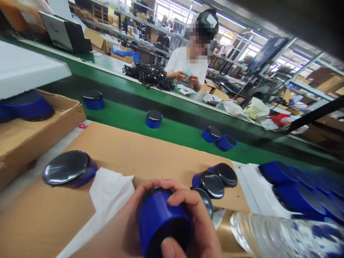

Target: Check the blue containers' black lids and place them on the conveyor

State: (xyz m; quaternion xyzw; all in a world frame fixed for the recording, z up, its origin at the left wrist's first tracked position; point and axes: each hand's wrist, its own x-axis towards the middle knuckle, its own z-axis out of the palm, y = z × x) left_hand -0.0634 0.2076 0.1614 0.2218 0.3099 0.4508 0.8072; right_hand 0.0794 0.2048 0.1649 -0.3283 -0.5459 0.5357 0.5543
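Note:
A blue cylinder (158, 215) with dark ends is held between my two hands at the bottom middle, tilted toward me. My left hand (126, 222) closes around its left side and far end. From the right, my right hand (201, 211) wraps it, with the thumb on the near dark end. A white cloth (113, 190) lies beside my left hand and runs down along the forearm; whether the hand touches it is unclear. Just beyond my right hand, several similar cylinders (213, 184) with glossy black tops stand on the cardboard sheet (129, 147). Another black-topped cylinder (67, 168) sits at left.
A green conveyor belt (123, 122) carries several blue cylinders. A cardboard tray (40, 139) stands at left. Rows of blue cylinders (298, 197) lie at right, behind a clear plastic roll (282, 233). Across the belt, a person (188, 61) handles something near black cables (147, 75).

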